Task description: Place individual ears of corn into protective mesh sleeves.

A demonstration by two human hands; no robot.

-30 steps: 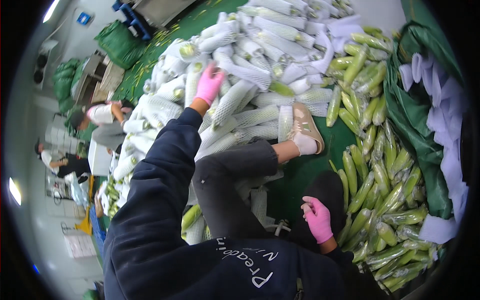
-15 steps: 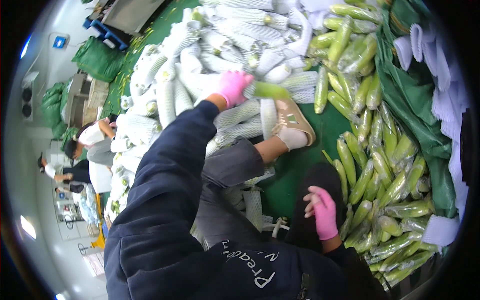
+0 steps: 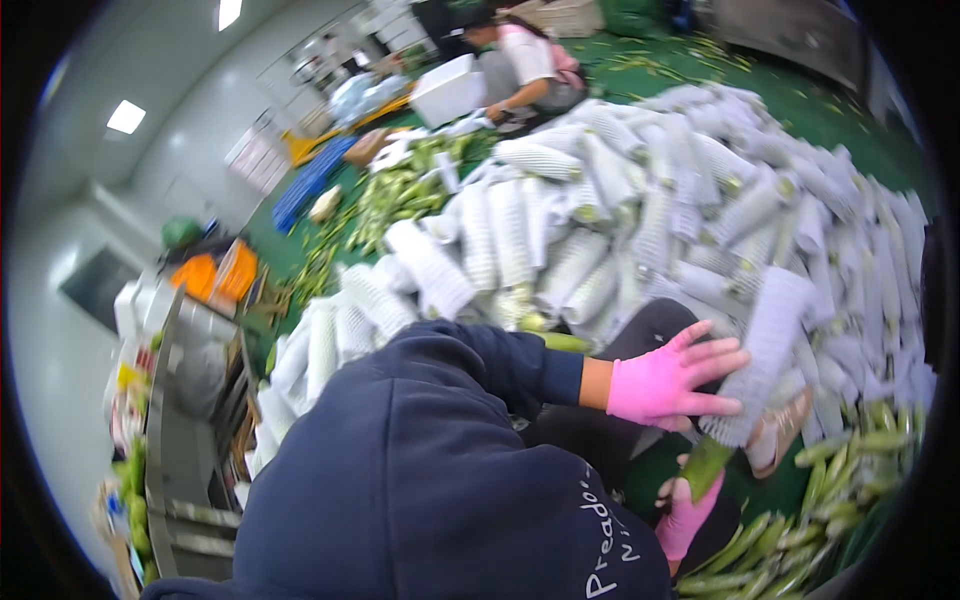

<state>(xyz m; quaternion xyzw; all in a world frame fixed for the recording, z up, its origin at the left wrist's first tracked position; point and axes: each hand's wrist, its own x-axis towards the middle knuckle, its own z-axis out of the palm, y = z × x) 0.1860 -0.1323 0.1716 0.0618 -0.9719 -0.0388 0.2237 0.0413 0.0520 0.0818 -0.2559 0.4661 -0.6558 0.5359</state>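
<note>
1. We have the long green vegetable (image 3: 707, 466) at the lower right of the frame, tilted, its lower end bare; the rest is hidden in a white foam-net sleeve (image 3: 768, 340).
2. Our right hand (image 3: 690, 515), pink-gloved, curls its fingers around that bare end, gripping it from below.
3. Our left hand (image 3: 665, 388), also pink-gloved, has its fingers spread straight beside the sleeve, not wrapped around it; whether the tips press on it, we cannot tell.
4. We judge the vegetable stiff and moderately heavy, smooth enough to slip, easily bruised; the sleeve should be light, soft and stretchy, prone to sliding.
5. We would hold the bare end in a full, gentle grasp; the sleeve wants only a light pinch near its rim.
6. Sleeved vegetables (image 3: 600, 180) are heaped from centre to upper right; unsleeved vegetables (image 3: 835, 478) lie at lower right.
</note>
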